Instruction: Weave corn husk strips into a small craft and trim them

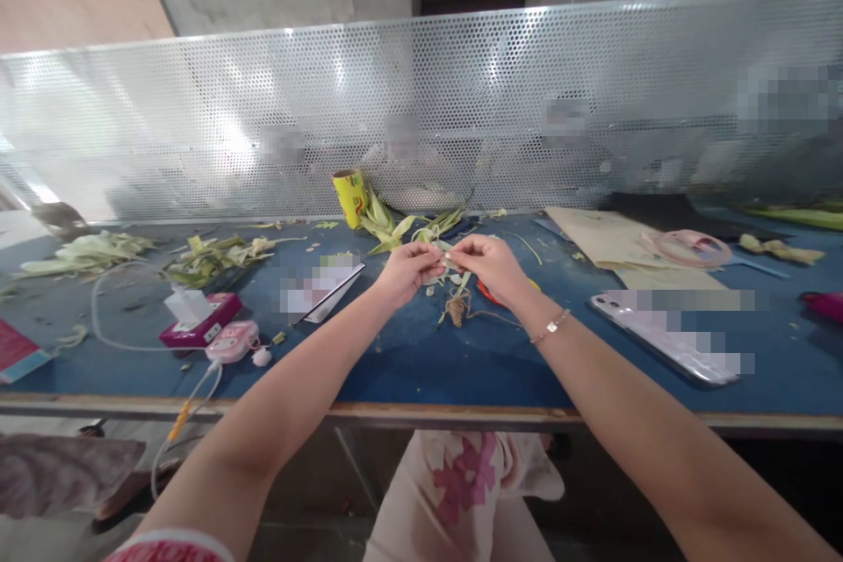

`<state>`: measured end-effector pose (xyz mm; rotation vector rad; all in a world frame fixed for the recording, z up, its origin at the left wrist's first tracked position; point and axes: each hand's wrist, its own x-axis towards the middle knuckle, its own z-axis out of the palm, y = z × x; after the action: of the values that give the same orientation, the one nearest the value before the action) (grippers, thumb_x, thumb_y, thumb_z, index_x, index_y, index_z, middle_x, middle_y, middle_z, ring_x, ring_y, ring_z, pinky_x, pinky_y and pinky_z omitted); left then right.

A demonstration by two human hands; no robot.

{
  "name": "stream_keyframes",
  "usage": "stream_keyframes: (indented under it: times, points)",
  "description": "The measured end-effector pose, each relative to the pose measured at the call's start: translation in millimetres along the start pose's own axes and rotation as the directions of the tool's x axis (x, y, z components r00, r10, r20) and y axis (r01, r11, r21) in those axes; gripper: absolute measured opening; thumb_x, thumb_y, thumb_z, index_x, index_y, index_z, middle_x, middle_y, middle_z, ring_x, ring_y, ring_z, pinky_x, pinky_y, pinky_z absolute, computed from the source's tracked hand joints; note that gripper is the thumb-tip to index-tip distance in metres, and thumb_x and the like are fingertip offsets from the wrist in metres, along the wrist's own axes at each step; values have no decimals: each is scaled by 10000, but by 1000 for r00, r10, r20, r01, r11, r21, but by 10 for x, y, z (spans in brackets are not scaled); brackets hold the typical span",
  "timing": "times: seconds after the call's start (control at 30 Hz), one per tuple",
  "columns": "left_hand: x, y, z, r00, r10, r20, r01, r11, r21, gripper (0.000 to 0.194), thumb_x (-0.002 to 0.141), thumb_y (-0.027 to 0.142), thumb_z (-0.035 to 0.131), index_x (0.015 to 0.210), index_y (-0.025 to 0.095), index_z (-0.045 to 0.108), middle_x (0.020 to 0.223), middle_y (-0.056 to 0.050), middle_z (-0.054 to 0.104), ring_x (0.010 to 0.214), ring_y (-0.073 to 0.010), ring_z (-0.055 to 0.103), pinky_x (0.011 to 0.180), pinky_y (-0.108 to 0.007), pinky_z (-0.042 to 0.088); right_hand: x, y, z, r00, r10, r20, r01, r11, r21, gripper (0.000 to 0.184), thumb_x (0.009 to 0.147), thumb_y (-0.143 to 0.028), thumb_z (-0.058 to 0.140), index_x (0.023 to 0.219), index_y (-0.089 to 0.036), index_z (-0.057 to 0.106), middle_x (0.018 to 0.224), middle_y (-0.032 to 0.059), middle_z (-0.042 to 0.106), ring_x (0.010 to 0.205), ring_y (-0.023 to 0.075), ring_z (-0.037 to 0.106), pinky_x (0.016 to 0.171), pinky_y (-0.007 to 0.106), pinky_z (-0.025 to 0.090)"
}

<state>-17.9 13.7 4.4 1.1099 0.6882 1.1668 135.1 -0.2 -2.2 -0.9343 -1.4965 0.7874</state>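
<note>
On table (395, 373): phone (649, 335) right of twine (457, 309), tissue pack (220, 313) left.

The desk (395, 382) has a blue top with a wooden front edge. Left section: a pale husk pile (85, 253), a mixed husk pile (214, 265), a magenta tissue pack (222, 311) and, touching it, a pink case (230, 342). Centre section: a tilted yellow tube (351, 198) at the rear, green husks (388, 224) beside it, and twine (457, 309) nearer the front. Right section: brown paper (593, 235) and, nearer the front edge, a phone (659, 338).
</note>
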Motion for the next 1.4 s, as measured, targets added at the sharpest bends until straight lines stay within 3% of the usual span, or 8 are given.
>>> stream_keyframes:
  times: [0.4, 0.9, 1.23, 1.4]
  points:
    - [-20, -19, 12, 999, 14, 41, -18, 996, 86, 226, 658, 244, 752, 707, 111, 576, 613, -3, 626, 573, -80, 607, 615, -226, 516, 13, 51, 19, 999, 32, -40, -29, 997, 75, 325, 519, -421, 784, 648, -173, 619, 640, 19, 646, 613, 140, 581, 641, 308, 484]
    - [-20, -34, 39, 999, 27, 30, -31, 993, 115, 185, 683, 191, 728, 703, 102, 568, 611, 20, 606, 560, -45, 573, 644, -207, 514, 4, 20, 21, 997, 67, -25, -62, 987, 145, 271, 507, -331, 778, 655, -170, 618, 638, 11, 637, 611, 121, 568, 647, 288, 475]
    - [-31, -35, 30, 996, 46, 77, -57, 987, 150, 235, 661, 244, 748, 716, 102, 569, 585, 12, 609, 522, -53, 571, 600, -209, 501, 23, 35, -19, 998, -47, -28, 44, 992, -116, 159, 587, -317, 726, 661, -185, 678, 666, 38, 684, 644, 173, 616, 659, 324, 485]
    - [-30, -33, 11, 996, 54, 74, -65, 985, 160, 218, 657, 224, 740, 726, 106, 570, 587, 1, 624, 519, -71, 590, 589, -219, 502, 31, 58, -26, 997, -78, -19, 74, 986, -147, 109, 600, -288, 710, 641, -189, 689, 663, 38, 691, 648, 181, 623, 659, 326, 482]
